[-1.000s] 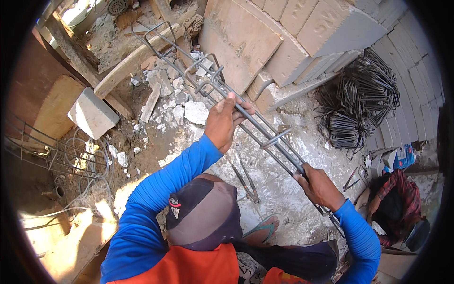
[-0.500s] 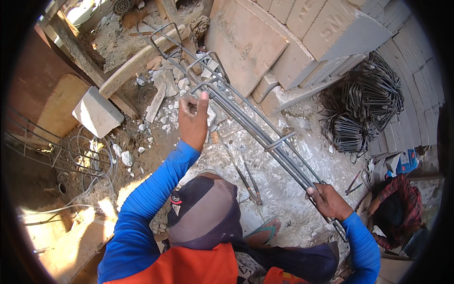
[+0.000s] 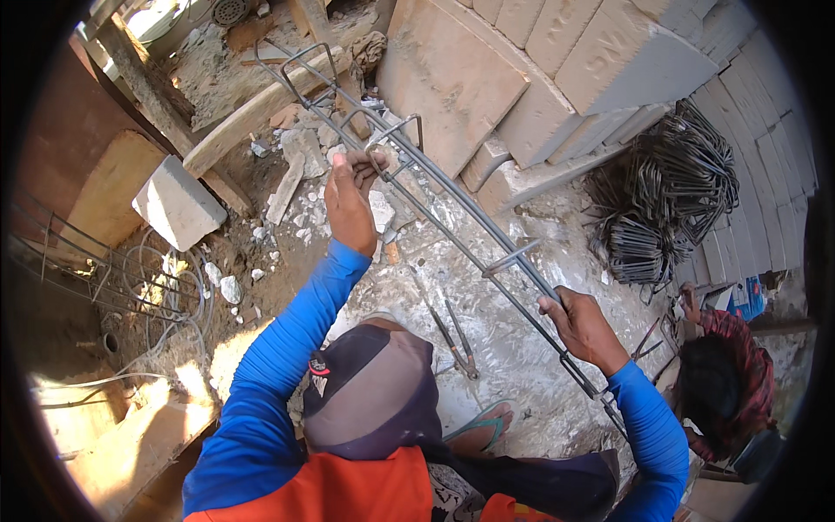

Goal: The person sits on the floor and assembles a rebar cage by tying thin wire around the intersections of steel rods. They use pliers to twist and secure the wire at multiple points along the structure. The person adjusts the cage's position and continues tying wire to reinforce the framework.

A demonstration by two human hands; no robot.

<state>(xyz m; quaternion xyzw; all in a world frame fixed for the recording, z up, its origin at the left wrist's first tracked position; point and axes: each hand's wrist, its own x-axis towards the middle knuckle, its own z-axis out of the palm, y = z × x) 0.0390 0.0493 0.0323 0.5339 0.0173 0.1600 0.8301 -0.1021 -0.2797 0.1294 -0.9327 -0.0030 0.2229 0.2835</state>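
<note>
A long rebar cage (image 3: 452,190) of grey steel bars with bent stirrups slants from the far left to the near right. My left hand (image 3: 352,204) is at its left side, thumb up and fingers curled at a stirrup (image 3: 376,148). Those fingertips are partly hidden, but they appear to close on the stirrup's bent wire. Toward the near end, my right hand (image 3: 591,329) is wrapped round the upper bars. Another stirrup (image 3: 511,259) crosses the bars between my hands. Below the cage, long-handled pincers (image 3: 454,335) lie on the floor.
Bundled stirrups (image 3: 687,187) are piled at the right beside stacked pale blocks (image 3: 565,78). A co-worker in a red checked sleeve (image 3: 744,352) crouches at the lower right. Rubble (image 3: 304,157), a wooden beam (image 3: 252,122) and a white block (image 3: 180,206) lie at the left.
The cage has rolled, and its bars now stand farther apart. My right hand has shifted up and left. My left fingers have moved onto the stirrup. The co-worker's hand has risen.
</note>
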